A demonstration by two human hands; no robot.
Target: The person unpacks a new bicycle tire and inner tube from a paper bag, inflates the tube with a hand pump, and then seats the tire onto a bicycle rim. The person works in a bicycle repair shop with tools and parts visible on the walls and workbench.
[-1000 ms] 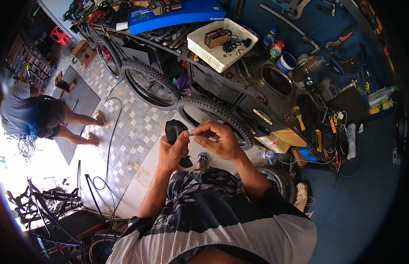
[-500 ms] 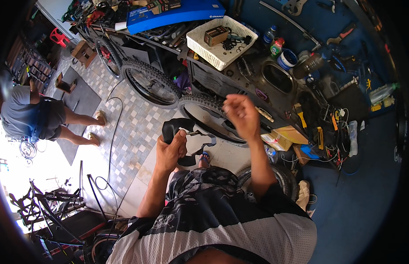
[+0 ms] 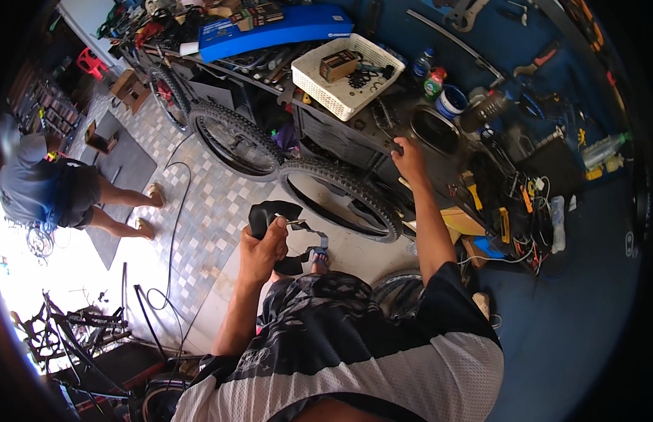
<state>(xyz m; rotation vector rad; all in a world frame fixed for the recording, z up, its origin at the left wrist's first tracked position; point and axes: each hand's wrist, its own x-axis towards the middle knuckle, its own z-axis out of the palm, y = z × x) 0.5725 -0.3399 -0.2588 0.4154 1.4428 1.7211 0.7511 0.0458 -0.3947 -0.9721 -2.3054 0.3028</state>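
Note:
My left hand [image 3: 261, 247] grips a folded black inner tube [image 3: 283, 226] in front of my chest, its loose end hanging toward my lap. My right hand [image 3: 409, 156] is stretched out to the cluttered dark workbench [image 3: 382, 144], fingers resting at its front edge near small parts; whether it grips anything is hidden. A knobby bicycle wheel [image 3: 340, 197] leans against the bench just below that hand.
A white basket [image 3: 347, 74] of parts, bottles [image 3: 432, 77] and a blue tub [image 3: 451, 102] stand on the bench. More wheels [image 3: 231, 137] lean to the left. Another person [image 3: 52, 193] bends over on the tiled floor at the left. Hoses trail across the floor.
My right hand left the inner tube, rose, and reached forward to the workbench. My left hand keeps holding the tube, now a little lower.

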